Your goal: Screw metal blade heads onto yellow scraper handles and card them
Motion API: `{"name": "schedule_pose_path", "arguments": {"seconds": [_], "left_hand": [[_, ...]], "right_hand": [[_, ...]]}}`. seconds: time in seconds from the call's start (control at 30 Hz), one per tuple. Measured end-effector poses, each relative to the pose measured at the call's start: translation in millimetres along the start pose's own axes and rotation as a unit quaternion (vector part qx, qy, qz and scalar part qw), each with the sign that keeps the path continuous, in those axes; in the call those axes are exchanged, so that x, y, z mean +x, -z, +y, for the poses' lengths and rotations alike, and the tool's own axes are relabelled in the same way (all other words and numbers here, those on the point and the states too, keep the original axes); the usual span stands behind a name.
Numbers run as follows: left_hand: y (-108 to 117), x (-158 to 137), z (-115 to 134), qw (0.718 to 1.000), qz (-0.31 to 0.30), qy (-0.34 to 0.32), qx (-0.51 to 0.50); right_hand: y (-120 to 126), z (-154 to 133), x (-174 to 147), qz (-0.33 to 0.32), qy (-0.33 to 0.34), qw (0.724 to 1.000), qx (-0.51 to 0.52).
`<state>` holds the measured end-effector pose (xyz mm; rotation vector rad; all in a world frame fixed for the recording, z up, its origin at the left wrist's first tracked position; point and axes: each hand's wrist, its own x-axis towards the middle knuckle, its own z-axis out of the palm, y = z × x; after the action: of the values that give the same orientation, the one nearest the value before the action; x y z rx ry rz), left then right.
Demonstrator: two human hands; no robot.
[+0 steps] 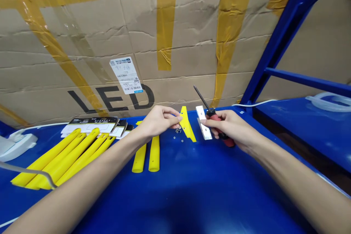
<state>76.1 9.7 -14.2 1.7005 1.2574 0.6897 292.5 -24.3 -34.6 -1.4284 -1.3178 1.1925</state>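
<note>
My left hand (162,121) pinches a flat yellow plate with small holes (187,124) by its left edge. In my right hand (227,126) are a screwdriver with a red and black handle (216,117), its dark shaft pointing up and left, and a silvery-white metal strip with holes (204,124) pressed under the thumb. The strip stands apart from the yellow plate. Between the hands, small metal nuts or screws (178,131) lie on the blue table (186,190). Two yellow tubes (154,153) lie below my left hand, their far ends partly hidden by it.
Several yellow tubes (68,157) with printed cards (90,125) lie at the left. A white round fixture (19,144) and a grey cable (30,170) are beside them. A taped cardboard box (186,36) stands behind the table. A blue metal frame (270,58) rises at the right.
</note>
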Motion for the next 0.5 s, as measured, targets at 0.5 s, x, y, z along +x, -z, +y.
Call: {"name": "schedule_pose_path", "arguments": {"seconds": [0.5], "left_hand": [[-32.7, 47.0, -8.7, 0.962, -0.014, -0.062, 0.266]], "right_hand": [[5.4, 18.4, 19.4, 0.111, 0.056, 0.944, -0.306]]}}
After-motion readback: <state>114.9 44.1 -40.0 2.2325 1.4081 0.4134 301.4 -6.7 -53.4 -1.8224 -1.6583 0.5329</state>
